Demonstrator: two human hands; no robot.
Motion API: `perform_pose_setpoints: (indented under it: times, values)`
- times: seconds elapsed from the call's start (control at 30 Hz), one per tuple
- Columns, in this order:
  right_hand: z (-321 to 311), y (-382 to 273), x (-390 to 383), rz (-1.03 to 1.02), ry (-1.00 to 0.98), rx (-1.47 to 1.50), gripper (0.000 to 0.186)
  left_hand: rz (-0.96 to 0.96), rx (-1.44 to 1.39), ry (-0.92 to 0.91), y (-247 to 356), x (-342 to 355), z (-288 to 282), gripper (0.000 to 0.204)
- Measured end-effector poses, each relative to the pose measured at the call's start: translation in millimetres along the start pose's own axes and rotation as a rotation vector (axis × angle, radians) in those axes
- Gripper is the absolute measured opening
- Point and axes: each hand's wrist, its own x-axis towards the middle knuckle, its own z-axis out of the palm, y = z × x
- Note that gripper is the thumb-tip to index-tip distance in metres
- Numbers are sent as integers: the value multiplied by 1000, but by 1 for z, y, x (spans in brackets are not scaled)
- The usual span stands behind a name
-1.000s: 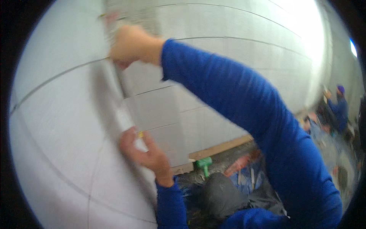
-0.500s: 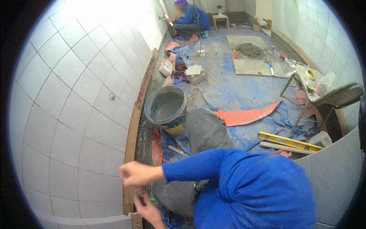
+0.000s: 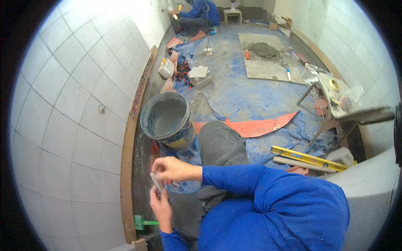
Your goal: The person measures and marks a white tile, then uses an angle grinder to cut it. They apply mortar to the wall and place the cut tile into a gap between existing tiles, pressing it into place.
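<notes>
My right hand (image 3: 171,169) reaches in from the right with its fingers closed at the upper end of a thin, pale, flat strip (image 3: 155,181). Below it, my left hand (image 3: 161,206) pinches the strip's lower end between thumb and fingers. What the strip is made of does not show. Both hands are over my bent leg, a little off the tiled wall. Beside my left hand lies a green mallet (image 3: 140,222), its handle pointing toward my wrist. A bucket (image 3: 166,117) of grey, wet-looking material stands just beyond my right hand.
A wooden batten (image 3: 133,163) runs along the foot of the tiled wall (image 3: 54,146). Rightward lie a yellow spirit level (image 3: 310,158) and a stool (image 3: 335,90) holding tape. Farther off are stacked tiles (image 3: 200,76), a mortar heap (image 3: 264,50) on a board, and a crouching person (image 3: 201,12).
My hands have moved away from the batten and up, over my leg. A pale strip now shows between them. The view has shifted, and the green mallet is more exposed.
</notes>
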Motion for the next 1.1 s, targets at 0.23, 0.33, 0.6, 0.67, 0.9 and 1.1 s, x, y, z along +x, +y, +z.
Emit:
perform_pose_setpoints:
  times: [0.23,0.33,0.6,0.67,0.9,1.1]
  values:
    - [-38,-17,9,-349,53,-161,24,64,-115,52,-23,103,33,31]
    - [-93,-22,11,-231,307,-61,21,122,115,36,-7,169,86,30]
    - [-310,33,12,-206,734,293,18,281,473,-68,48,320,255,31]
    - [-385,73,9,-72,933,242,18,301,515,-108,59,362,290,31]
    - [-599,243,-30,348,1462,-191,24,451,668,-515,28,483,454,28]
    - [-737,314,-37,308,1614,-371,23,344,754,-785,-57,548,650,49]
